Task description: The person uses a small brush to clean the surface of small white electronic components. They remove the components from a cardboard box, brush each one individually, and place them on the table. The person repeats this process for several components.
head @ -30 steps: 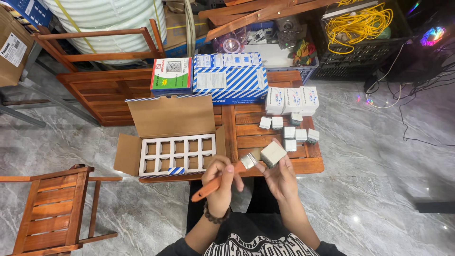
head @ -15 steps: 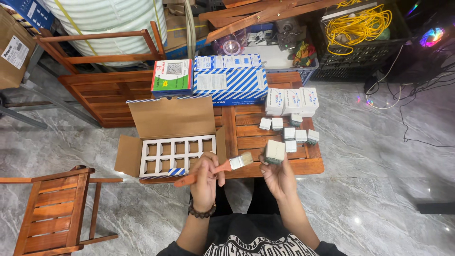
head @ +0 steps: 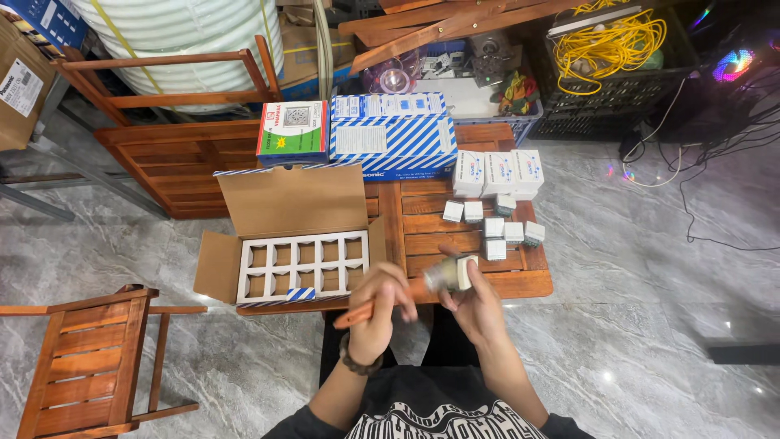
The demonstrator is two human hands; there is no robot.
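An open brown cardboard box [head: 292,244] with a white divider grid sits at the table's left end. Behind it stand a red-and-green carton [head: 293,130] and a blue-and-white striped box [head: 396,138]. Three white cartons [head: 499,171] line the right side, small white boxes [head: 493,228] scattered before them.
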